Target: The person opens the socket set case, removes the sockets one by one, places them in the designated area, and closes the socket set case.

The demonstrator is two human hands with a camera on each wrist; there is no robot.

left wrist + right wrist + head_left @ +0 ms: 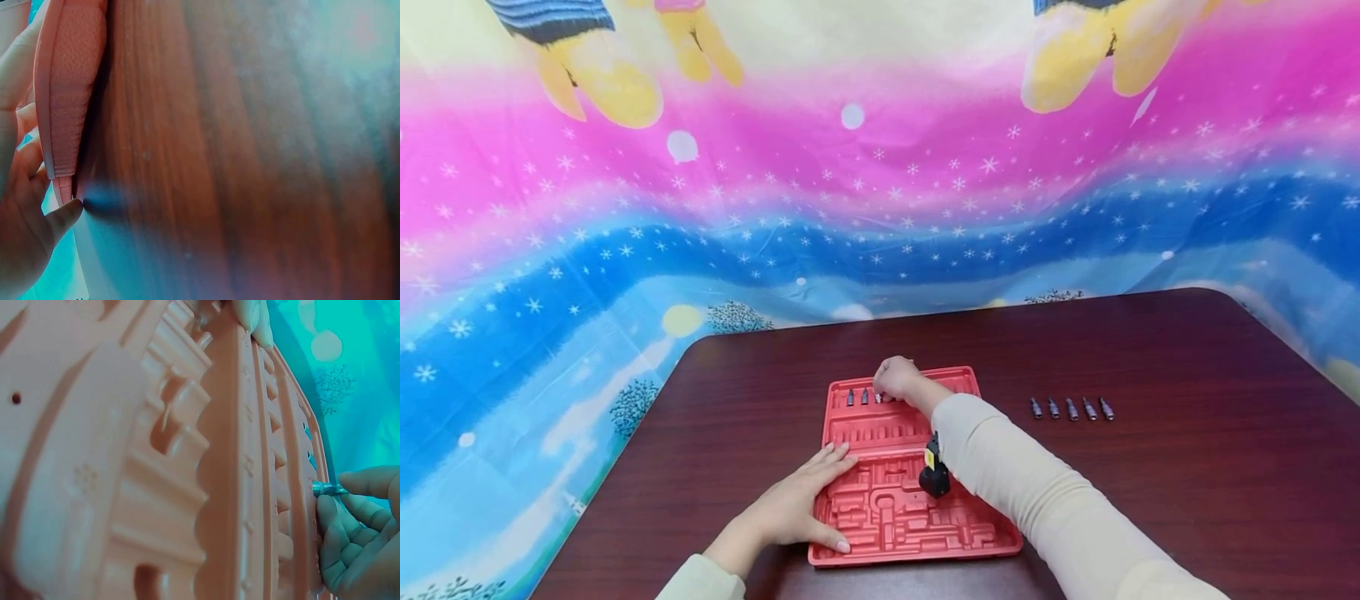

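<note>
An open red plastic case (917, 550) lies on the dark wooden table, with molded slots. Two small dark bits (851, 397) stand in its upper row at the left. Beside them my right hand (898, 379) pinches a metal bit (326, 489) between thumb and finger, its end at the upper row of the case. My left hand (797, 500) rests on the left edge of the case with fingers spread, the thumb at the lower left; the left wrist view shows this hand (28, 206) at the case's side wall (72, 94).
Several dark bits (1072, 409) stand in a row on the table (1150, 350) to the right of the case. A black wrist camera (934, 477) on the right arm hangs over the case. A patterned cloth (880, 183) hangs behind the table.
</note>
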